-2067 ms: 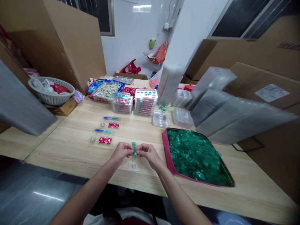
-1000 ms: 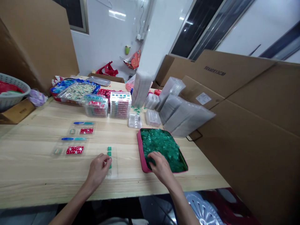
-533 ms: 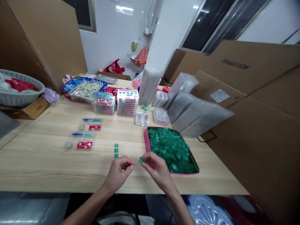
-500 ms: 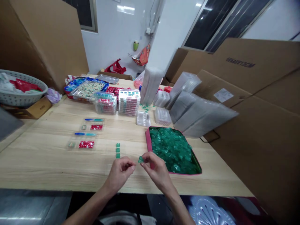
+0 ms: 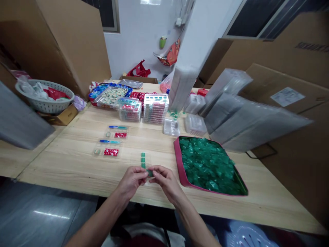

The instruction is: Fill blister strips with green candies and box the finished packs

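Between the fingertips of my left hand (image 5: 133, 178) and my right hand (image 5: 164, 180) is a small green translucent wrapped piece (image 5: 149, 173); both hands pinch it. Just beyond my fingers, a short column of green pieces (image 5: 143, 160) sits in a clear plastic tray whose outline is faint. To the right of my right hand stands a pink-rimmed box (image 5: 181, 171) heaped with green crinkly pieces (image 5: 209, 164). On the left lie two clear trays, each with a blue toothbrush-like stick (image 5: 109, 141), a red patterned packet (image 5: 111, 152) and a small square piece (image 5: 97, 151).
Stacked filled clear cases (image 5: 155, 109) stand at the back, beside an unfilled clear tray (image 5: 171, 127) and tall stacks of clear plastic (image 5: 231, 116). A metal tray of small pieces (image 5: 111, 95) lies back left. A grey basket (image 5: 48, 103) and cardboard sheets flank the table.
My hands have come together, and my left fingers now also grip the green piece that my right hand held alone. The camera view has shifted left, moving the scene rightward.
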A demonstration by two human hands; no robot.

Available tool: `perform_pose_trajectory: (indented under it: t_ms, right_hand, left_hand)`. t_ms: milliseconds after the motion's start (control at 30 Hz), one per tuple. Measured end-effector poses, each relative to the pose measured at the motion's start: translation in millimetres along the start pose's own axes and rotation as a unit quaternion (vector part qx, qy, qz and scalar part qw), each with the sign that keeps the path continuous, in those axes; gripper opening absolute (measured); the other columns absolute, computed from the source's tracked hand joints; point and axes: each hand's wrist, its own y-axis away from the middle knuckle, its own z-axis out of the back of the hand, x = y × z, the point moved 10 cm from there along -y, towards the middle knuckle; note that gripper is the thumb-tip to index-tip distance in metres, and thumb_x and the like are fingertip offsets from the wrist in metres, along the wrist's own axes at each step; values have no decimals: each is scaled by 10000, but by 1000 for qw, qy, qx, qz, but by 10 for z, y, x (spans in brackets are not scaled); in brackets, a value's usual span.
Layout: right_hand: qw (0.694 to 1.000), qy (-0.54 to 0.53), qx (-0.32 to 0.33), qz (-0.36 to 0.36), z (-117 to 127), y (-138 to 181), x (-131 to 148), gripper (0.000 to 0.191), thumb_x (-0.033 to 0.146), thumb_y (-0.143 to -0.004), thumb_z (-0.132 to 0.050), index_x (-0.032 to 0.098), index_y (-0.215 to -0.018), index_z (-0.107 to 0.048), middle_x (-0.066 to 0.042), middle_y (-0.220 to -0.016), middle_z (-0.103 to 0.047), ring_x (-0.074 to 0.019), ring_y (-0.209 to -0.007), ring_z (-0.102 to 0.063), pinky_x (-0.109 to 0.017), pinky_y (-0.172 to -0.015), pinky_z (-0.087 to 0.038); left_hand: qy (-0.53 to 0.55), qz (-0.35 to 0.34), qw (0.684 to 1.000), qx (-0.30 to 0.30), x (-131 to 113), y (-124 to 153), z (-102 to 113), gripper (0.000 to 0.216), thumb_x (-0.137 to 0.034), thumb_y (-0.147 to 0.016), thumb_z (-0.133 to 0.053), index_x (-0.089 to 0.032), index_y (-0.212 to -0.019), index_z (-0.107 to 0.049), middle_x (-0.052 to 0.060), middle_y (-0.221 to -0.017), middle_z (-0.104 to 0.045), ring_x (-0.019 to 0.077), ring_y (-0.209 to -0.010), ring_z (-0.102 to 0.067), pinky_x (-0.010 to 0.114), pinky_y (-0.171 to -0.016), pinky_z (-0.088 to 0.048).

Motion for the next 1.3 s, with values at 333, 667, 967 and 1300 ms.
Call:
perform_pose_trajectory:
  t_ms: [333,667,967,1300]
  right_hand:
    - [997,16,28,-66,-70,-167,-208,267,374,-614,-758,152,-727,-661,0,-621,-616,-115,-569,-550,-254,-563,-476]
    - [915,399,3,56,-46,-187,-244,130,142,-710,-537,158,-683,-663,0,-610,-588,-135,-595,-518,-239,-582,-387]
    - [873,475,5,106,-142,-141,-170,176,68,-725,-494,156,-679,-639,-21,-689,-567,-136,-617,-533,-252,-603,-397]
    - [850,495,-37,178,145,-262,150,238,93,-708,-428,172,-803,-631,-60,-797,-614,-177,-679,-590,-277,-627,-457]
  left_hand:
    - [-93,-65,992,-47,-164,-31,205,296,-227,-511,-732,-140,-767,-610,-33,-552,-579,81,-457,-496,199,-439,-336]
    - [-367,-123,918,-85,47,-129,384,49,-159,-597,-591,-148,-622,-631,4,-564,-579,133,-559,-517,247,-556,-380]
    - [-500,-187,838,-110,-107,-38,256,109,-72,-626,-563,-174,-593,-584,-5,-621,-509,149,-618,-472,271,-619,-304]
    - [-600,-345,720,-40,27,181,40,274,-137,-640,-579,-202,-905,-597,85,-938,-630,252,-862,-575,336,-732,-453]
